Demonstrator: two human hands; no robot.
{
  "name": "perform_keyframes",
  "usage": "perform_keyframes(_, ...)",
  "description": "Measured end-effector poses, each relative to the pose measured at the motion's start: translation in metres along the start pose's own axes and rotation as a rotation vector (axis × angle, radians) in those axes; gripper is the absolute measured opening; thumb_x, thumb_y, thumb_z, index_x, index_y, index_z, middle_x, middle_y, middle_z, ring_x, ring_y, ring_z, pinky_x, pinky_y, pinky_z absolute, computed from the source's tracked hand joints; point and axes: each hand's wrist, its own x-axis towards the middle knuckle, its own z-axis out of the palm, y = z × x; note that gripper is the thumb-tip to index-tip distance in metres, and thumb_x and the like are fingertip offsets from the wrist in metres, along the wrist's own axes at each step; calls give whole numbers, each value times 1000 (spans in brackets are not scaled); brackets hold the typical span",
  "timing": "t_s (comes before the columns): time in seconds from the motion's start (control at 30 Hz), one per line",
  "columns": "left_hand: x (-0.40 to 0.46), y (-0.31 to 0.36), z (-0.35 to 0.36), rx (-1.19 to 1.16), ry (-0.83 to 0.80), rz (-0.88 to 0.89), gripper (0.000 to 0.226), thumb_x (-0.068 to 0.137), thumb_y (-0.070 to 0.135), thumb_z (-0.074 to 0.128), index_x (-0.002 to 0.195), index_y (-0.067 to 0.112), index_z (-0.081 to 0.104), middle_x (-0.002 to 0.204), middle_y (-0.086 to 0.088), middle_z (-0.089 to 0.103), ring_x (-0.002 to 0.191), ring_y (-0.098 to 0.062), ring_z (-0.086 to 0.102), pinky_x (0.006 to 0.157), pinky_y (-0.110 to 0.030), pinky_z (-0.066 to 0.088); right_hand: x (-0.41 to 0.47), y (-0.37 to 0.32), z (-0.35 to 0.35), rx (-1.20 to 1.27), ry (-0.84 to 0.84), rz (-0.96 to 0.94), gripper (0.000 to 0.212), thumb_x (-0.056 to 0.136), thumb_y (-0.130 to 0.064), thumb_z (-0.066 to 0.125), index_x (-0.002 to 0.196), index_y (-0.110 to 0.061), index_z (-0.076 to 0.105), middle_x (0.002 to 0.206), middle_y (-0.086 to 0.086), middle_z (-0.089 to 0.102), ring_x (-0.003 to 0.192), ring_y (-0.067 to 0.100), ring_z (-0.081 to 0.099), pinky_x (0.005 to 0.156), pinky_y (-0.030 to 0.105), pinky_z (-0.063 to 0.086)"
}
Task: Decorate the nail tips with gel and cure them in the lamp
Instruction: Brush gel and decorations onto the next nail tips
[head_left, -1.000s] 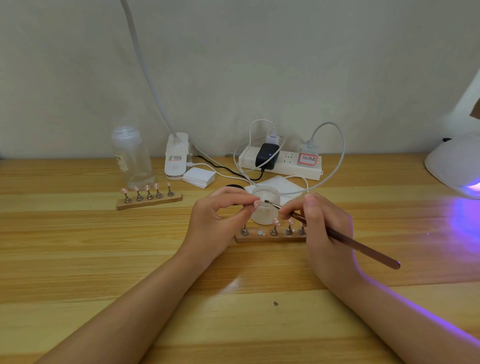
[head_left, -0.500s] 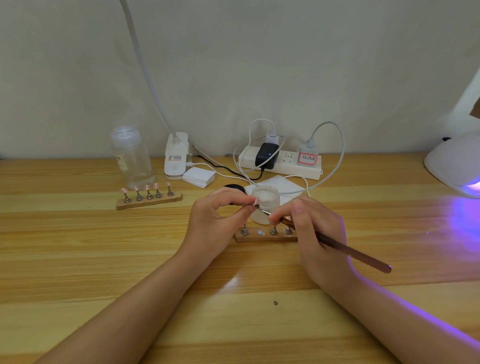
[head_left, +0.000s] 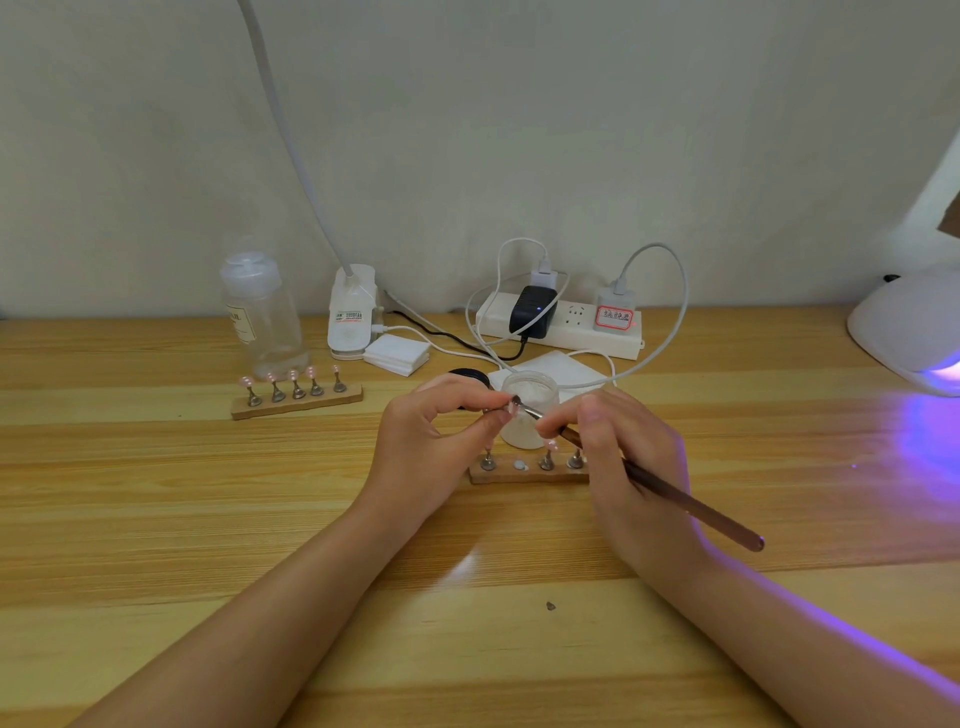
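Left hand (head_left: 431, 447) pinches a nail tip (head_left: 506, 411) at bench (head_left: 156, 519) centre. Right hand (head_left: 628, 467) grips the brush (head_left: 691, 506), bristles touching the tip. Wooden holder (head_left: 524, 474) lies just beneath. Lit curing lamp (head_left: 906, 332) stands at three o'clock; second holder (head_left: 296, 402) at ten.

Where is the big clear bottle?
The clear bottle stands at the back left of the wooden table, near the wall, just behind the far nail-tip stand and left of the white lamp base.
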Motion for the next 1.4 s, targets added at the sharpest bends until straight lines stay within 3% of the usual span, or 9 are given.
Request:
perform_keyframes(0.27, 0, 2, 0, -13, 13, 3, 28, 73, 1, 71, 82, 27, 67, 82, -2, 66, 74, -6, 60, 62, -9, 47, -1, 1, 0, 55, 37, -58, 47, 94, -18, 30, 67, -5, 66, 61, 0, 61, 62, 10, 55, 60, 31, 43)
perform_keyframes(0.37, 0, 2, 1, -10, 12, 7, 26, 73, 1, 71, 83, 25, 67, 82, -3, 66, 75, -5, 60, 62, -8, 46, 0, 1, -1, 63, 55, -32, 44, 94, -20, 30, 72, -8, 66, 67, -2, 62, 67, 7, 57, 62, 27, 44)
perform_keyframes(0.53, 0, 0, 1, 24, 11, 0, 21, 72, 2, 72, 86, 19, 69, 82, 1, 66, 78, -4, 61, 73, -10, 45, -1, 0, 1, -4, -6, -17, 40, 93, -23, 33, 78, -10, 68, 74, -9, 63, 76, 8, 59, 66, 33, 47)
perform_keyframes(0.8, 0, 0, 0, 31, 20, 7, 29, 72, 2, 72, 78, 30, 66, 78, 8, 64, 74, -1, 60, 71, -13, 47, 0, -1, 0, 32, -14, -79, 46, 93, -19, 30, 66, -6, 66, 64, -7, 60, 61, 12, 53, 59, 31, 42)
perform_keyframes(1.03, 0, 0, 0, 20, 1, -16, 19, 74, 2, 71, 83, 18, 70, 78, 4, 66, 71, -3, 59, 72, -17, 49, 2, -2, -1, 100, 3, 125, 33, 91, -32, 31, 77, -30, 60, 76, -8, 63, 78, 10, 59, 70, 28, 46)
perform_keyframes(1.4, 0, -1, 0, -8, -8, -46, 16, 75, 1, 70, 85, 13, 70, 83, -5, 68, 70, -10, 59, 69, -23, 52, -1, -5, 0, 177, -23, 49, 43, 93, -23, 30, 71, -9, 64, 66, -4, 62, 66, 9, 57, 60, 21, 44)
